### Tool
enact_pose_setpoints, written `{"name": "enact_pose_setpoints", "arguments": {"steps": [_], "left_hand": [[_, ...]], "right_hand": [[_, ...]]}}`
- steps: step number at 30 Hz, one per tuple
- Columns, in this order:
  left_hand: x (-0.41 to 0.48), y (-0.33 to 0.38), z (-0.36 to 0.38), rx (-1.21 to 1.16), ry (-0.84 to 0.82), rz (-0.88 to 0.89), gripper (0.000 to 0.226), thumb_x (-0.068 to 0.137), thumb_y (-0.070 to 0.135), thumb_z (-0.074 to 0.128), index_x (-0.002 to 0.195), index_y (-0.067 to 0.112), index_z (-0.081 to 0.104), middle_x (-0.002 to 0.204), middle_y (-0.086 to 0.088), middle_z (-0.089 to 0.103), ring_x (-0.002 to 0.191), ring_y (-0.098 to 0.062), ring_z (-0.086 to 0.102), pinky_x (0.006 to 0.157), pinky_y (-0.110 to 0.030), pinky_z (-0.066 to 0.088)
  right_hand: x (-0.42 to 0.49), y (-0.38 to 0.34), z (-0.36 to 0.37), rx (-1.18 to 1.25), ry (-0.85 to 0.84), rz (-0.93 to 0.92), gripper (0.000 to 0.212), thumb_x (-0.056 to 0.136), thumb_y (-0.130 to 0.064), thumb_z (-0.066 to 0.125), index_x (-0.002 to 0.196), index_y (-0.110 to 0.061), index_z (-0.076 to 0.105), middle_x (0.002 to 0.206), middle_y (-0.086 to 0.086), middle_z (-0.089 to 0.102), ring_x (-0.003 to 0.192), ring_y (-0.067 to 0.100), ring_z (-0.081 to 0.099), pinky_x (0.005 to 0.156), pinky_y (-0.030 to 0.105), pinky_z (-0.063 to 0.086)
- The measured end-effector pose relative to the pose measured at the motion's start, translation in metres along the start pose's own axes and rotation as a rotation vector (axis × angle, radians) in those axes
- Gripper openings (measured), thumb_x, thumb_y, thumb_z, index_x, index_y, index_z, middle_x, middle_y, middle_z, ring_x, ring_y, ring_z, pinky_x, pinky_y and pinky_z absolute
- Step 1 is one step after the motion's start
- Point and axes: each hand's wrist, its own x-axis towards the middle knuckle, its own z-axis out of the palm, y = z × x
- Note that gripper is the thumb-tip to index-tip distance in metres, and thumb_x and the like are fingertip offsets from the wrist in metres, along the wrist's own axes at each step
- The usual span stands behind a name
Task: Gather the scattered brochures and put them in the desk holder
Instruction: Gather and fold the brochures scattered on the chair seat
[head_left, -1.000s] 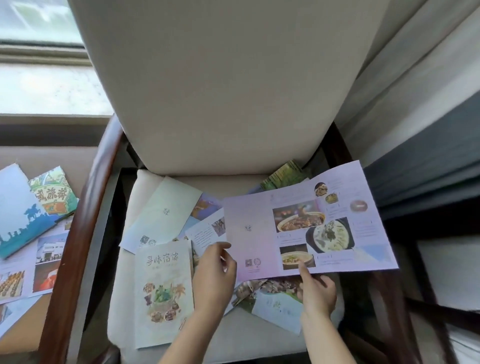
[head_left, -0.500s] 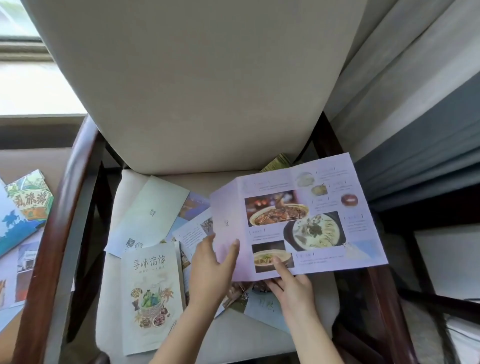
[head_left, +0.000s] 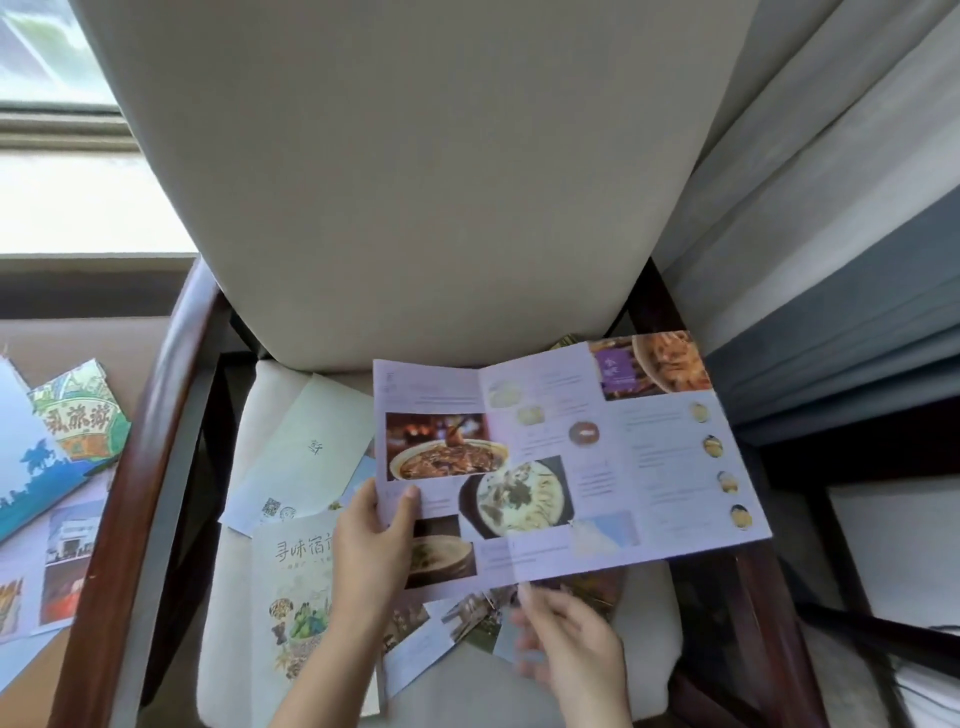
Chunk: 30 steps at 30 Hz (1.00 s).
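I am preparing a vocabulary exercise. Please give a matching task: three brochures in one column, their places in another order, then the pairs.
1 purple food brochure
2 pale green brochure with QR code
3 blue brochure

A on the table, far left
B on the chair seat
C pinched in the left hand

Pairs: 1-C, 2-B, 3-A

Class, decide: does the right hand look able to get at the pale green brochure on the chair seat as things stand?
Probably not directly. The left hand, gripping the open purple brochure, and its forearm lie between the right hand and the pale green brochure; it would have to cross over them.
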Motion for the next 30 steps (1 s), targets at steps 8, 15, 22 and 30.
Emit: {"name": "enact_pose_setpoints", "arguments": {"steps": [8, 15, 22, 30], "left_hand": [[0.008, -0.020, -0.025, -0.017, -0.036, 0.017, 0.005, 0.091, 0.016, 0.060, 0.094, 0.018, 0.063, 0.090, -0.001, 0.072, 0.086, -0.021, 0.068, 0.077, -0.042, 0.054], [0.000, -0.035, -0.027, -0.156, -0.050, -0.019, 0.009, 0.091, 0.020, 0.061, 0.098, 0.022, 0.066, 0.091, -0.003, 0.075, 0.085, -0.021, 0.071, 0.071, -0.037, 0.056], [-0.002, -0.043, -0.033, -0.116, -0.040, 0.012, 0.012, 0.092, 0.022, 0.060, 0.099, 0.031, 0.063, 0.095, 0.002, 0.074, 0.089, -0.018, 0.070, 0.077, -0.044, 0.057], [-0.012, -0.042, -0.027, -0.148, -0.079, -0.004, 0.009, 0.091, 0.025, 0.060, 0.096, 0.031, 0.063, 0.091, 0.015, 0.074, 0.079, -0.004, 0.070, 0.063, -0.022, 0.051]], "right_hand": [[0.012, -0.039, -0.054, -0.749, 0.572, -1.123, 0.068, 0.070, -0.047, 0.076, 0.124, -0.009, 0.058, 0.135, 0.010, 0.056, 0.132, 0.026, 0.044, 0.109, 0.046, 0.035], [0.026, -0.014, -0.020, -0.144, 0.276, -0.724, 0.081, 0.062, -0.014, 0.085, 0.130, -0.036, 0.046, 0.150, -0.008, 0.035, 0.138, 0.017, 0.038, 0.104, 0.051, 0.045], [0.025, -0.023, -0.024, -0.059, 0.352, -0.926, 0.063, 0.067, 0.017, 0.074, 0.119, -0.014, 0.058, 0.135, 0.009, 0.054, 0.125, 0.015, 0.054, 0.088, 0.023, 0.056], [0.014, -0.048, -0.044, 0.693, 0.187, -0.350, 0.025, 0.081, -0.027, 0.071, 0.103, -0.017, 0.063, 0.119, 0.016, 0.065, 0.094, 0.000, 0.069, 0.068, 0.014, 0.056]]}}
